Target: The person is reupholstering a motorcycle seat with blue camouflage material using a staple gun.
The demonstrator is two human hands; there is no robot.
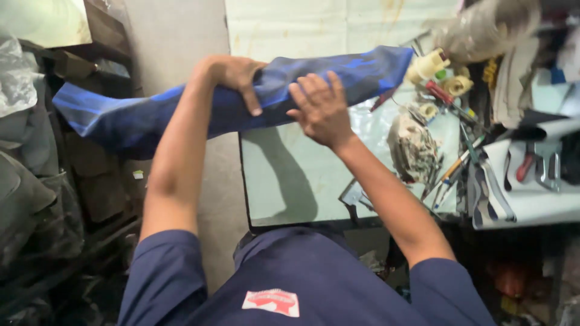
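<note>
Cloth bundle [181,108], blue with darker shading, is held up above the near-left part of a pale green table top [290,181]. The bundle is long and roughly rolled; it runs from lower left, past the table's left edge and over a strip of grey floor [175,42], up to the right, where its end is seen near a cluster of small things.

Left hand [232,75] is laid over the upper side of the bundle near its middle. The fingers are curled down across the cloth and closed on it, the thumb [252,102] being pointed downward over the front face.

Right hand [320,108] is pressed flat against the bundle just beside the left hand, on the side nearer the table. Its fingers are spread slightly apart and extended upward on the cloth; whether the thumb is hooked under cannot be told.

Both forearms are bare, and dark blue short sleeves are seen at the bottom of the view, with a red and white patch [272,300] on the shirt.

A shadow of the bundle and arm is cast on the table top. On the table's right side a crumpled grey rag [412,148], pens and screwdrivers [453,169], and cream-coloured plastic fittings [428,65] are crowded together. Further right, pliers with red handles [524,168] are lying on a white surface. Dark shelving [90,60] with clear plastic bags [15,78] is noted at far left.
</note>
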